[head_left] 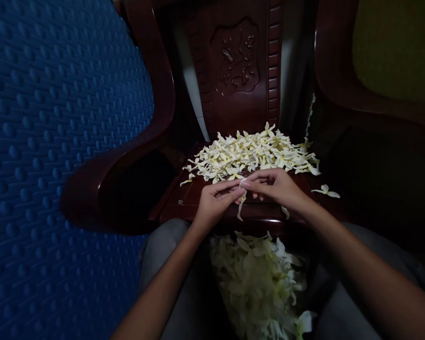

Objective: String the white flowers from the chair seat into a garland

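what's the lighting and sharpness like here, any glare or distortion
Head view: dim, deep shadow under the glossy dark-red wooden chair's arms; head view: glare streaks on its front edge; head view: cream-white flower heap fairly crisp, pale yellowish flower pile below murkier and softer; head view: edges look stretched, probably wide-lens distortion

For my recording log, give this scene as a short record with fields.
left hand: fingers closed on a pale flower
right hand: at the same flower
flower: between both hands, one petal hanging down
chair: dark wood, carved back
flower pile: on the seat
lower flowers: heaped between the knees
blue mat: bumpy, on the left
lighting: dim
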{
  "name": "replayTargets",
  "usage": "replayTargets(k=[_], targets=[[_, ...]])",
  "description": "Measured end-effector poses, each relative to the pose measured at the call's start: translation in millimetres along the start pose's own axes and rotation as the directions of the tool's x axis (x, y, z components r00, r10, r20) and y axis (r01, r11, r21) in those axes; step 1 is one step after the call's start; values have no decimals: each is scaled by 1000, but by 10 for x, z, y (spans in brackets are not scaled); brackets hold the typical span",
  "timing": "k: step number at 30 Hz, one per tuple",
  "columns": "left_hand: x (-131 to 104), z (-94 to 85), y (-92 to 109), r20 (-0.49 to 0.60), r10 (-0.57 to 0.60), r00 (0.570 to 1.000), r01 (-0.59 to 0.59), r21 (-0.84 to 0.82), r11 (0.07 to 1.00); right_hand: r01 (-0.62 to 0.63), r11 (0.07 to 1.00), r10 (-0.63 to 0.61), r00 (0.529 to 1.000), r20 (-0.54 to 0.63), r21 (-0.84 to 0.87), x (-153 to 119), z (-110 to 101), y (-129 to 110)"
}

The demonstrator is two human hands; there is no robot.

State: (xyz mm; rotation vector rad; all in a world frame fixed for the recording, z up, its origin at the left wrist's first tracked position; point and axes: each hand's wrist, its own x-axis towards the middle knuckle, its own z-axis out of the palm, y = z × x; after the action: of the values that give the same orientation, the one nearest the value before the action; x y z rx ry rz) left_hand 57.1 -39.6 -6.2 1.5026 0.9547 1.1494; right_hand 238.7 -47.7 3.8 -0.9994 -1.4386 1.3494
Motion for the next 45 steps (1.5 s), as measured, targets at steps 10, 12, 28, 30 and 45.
replayTargets(k=[10, 12, 28, 30, 45], targets=[[-42, 39, -1, -123, 176, 977, -150, 198, 969, 18, 997, -21, 999, -39, -69, 1, 19, -43], [-45, 32, 10, -165, 261, 951, -207, 288, 935, 13, 997, -16, 999, -45, -72, 0, 28, -53], [4, -42, 106, 180, -31, 983, 33, -7, 999, -38, 996, 24, 985, -169, -83, 38, -185, -59], [3, -8, 111, 195, -31, 980, 18, 69, 997, -70, 991, 45, 977, -208, -113, 40, -281, -40], [22, -89, -28, 274, 78, 959, -213, 509, 834, -299, 463, 390, 914, -111, -834, -42, -485, 223]])
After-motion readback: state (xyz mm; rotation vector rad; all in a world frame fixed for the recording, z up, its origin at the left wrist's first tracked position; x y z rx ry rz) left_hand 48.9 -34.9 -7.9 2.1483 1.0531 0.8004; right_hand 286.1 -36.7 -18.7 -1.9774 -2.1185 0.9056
